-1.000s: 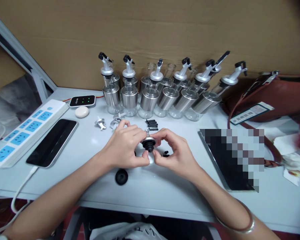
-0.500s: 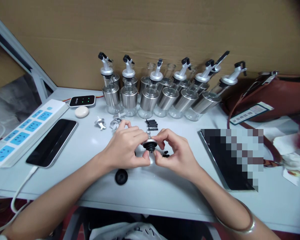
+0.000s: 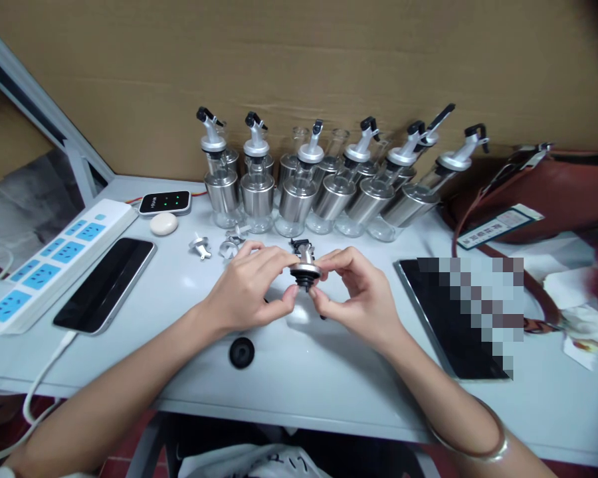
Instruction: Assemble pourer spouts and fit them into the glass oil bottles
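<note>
Above the table, an oil-bottle pour spout (image 3: 305, 268), with a silver collar and ribbed black stopper, is held upright between both hands. My left hand (image 3: 252, 285) closes on its left side, index finger at the collar and thumb beside the stopper. My right hand (image 3: 361, 295) pinches the opposite side with thumb and fingers. A round black rubber part (image 3: 242, 352) lies on the table below my left hand. Loose silver spout tops (image 3: 200, 246) rest beyond that hand. Small black levers (image 3: 299, 243) lie behind the held spout, which partly covers them.
Several glass bottles with steel sleeves (image 3: 298, 198) line the back, most front ones topped with spouts. A power strip (image 3: 74, 249), a phone (image 3: 107, 282), and a small display device (image 3: 165, 202) are left. A tablet (image 3: 443, 318) and brown bag (image 3: 553, 192) are right.
Both hands have raised the pour spout slightly and shifted it a little right. Its silver top now shows more clearly and covers more of the black levers.
</note>
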Demonstrator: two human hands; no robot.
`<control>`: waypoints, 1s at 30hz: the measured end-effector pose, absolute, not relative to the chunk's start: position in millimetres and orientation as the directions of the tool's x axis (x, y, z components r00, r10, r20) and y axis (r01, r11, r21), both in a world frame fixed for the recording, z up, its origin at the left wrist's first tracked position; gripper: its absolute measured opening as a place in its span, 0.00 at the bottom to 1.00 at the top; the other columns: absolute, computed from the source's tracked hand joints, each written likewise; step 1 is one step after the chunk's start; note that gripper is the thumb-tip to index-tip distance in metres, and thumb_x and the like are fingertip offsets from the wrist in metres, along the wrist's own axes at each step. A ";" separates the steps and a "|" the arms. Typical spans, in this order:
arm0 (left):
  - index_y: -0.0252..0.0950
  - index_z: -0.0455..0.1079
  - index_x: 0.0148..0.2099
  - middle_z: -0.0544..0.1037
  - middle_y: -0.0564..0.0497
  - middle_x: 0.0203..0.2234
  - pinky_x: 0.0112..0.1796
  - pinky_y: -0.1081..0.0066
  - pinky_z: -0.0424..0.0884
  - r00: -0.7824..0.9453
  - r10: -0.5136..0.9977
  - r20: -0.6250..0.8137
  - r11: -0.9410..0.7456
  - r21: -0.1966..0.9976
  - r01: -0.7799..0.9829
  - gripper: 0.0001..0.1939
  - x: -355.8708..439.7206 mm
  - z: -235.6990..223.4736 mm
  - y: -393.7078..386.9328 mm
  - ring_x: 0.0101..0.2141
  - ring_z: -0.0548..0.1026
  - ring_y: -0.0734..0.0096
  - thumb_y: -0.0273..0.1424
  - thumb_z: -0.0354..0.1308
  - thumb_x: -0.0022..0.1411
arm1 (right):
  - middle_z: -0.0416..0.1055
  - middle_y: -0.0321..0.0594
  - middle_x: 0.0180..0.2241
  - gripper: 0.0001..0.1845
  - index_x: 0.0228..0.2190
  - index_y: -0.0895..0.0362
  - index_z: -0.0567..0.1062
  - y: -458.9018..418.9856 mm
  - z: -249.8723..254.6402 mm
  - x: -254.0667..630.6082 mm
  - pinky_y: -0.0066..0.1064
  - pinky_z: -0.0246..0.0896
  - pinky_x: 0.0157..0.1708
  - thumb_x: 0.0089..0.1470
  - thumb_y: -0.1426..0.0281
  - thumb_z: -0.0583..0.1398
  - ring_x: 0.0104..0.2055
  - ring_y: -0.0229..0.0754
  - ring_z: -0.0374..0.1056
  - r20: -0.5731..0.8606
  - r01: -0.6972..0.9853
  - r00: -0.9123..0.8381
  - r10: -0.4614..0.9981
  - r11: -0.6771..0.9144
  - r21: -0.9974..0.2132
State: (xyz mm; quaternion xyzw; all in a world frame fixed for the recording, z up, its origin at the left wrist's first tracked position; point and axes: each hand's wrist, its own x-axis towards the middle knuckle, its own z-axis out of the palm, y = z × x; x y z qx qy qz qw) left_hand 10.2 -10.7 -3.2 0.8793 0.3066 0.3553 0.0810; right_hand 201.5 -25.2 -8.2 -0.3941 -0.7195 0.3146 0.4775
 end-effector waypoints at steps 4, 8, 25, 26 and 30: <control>0.37 0.58 0.54 0.74 0.47 0.42 0.43 0.64 0.68 0.550 0.641 0.535 -0.763 0.523 0.380 0.17 9.8 -4.0 -9.0 0.38 0.73 0.67 0.31 0.51 0.62 | 0.75 0.39 0.36 0.10 0.32 0.53 0.69 -20.8 -13.5 203.8 0.37 0.66 0.41 0.47 0.72 0.64 0.40 0.43 0.71 0.446 0.260 -0.191 0.874 0.483 -0.836; 0.40 0.58 0.55 0.70 0.47 0.46 0.46 0.65 0.68 0.578 0.662 0.477 -0.725 0.604 0.332 0.17 8.5 -3.3 -7.2 0.44 0.71 0.67 0.31 0.53 0.65 | 0.76 0.39 0.38 0.10 0.36 0.52 0.72 -19.0 -10.3 207.5 0.37 0.65 0.42 0.50 0.71 0.64 0.42 0.44 0.72 0.467 0.327 -0.237 0.852 0.523 -0.787; 0.36 0.66 0.42 0.70 0.49 0.37 0.44 0.60 0.64 0.628 0.681 0.377 -0.733 0.359 0.578 0.10 9.9 -1.9 -8.2 0.40 0.70 0.62 0.24 0.52 0.57 | 0.73 0.47 0.40 0.10 0.38 0.56 0.77 -0.6 -30.4 226.2 0.43 0.57 0.38 0.58 0.71 0.57 0.42 0.53 0.63 0.245 0.828 -0.414 0.877 0.474 -0.298; 0.36 0.66 0.42 0.69 0.49 0.37 0.44 0.60 0.65 0.662 0.662 0.352 -0.749 0.343 0.567 0.10 9.8 -1.1 -8.5 0.40 0.70 0.62 0.24 0.52 0.57 | 0.73 0.46 0.38 0.08 0.35 0.56 0.77 -0.7 -29.1 226.2 0.43 0.57 0.37 0.57 0.72 0.58 0.41 0.52 0.64 0.247 0.831 -0.404 0.881 0.466 -0.303; 0.36 0.67 0.43 0.70 0.46 0.39 0.43 0.60 0.67 0.793 0.571 0.214 -0.813 0.284 0.508 0.11 12.1 3.9 -12.4 0.41 0.70 0.60 0.21 0.51 0.60 | 0.75 0.45 0.36 0.06 0.33 0.53 0.76 1.5 -29.0 226.9 0.43 0.55 0.35 0.54 0.74 0.59 0.40 0.53 0.65 0.266 0.833 -0.366 0.892 0.442 -0.334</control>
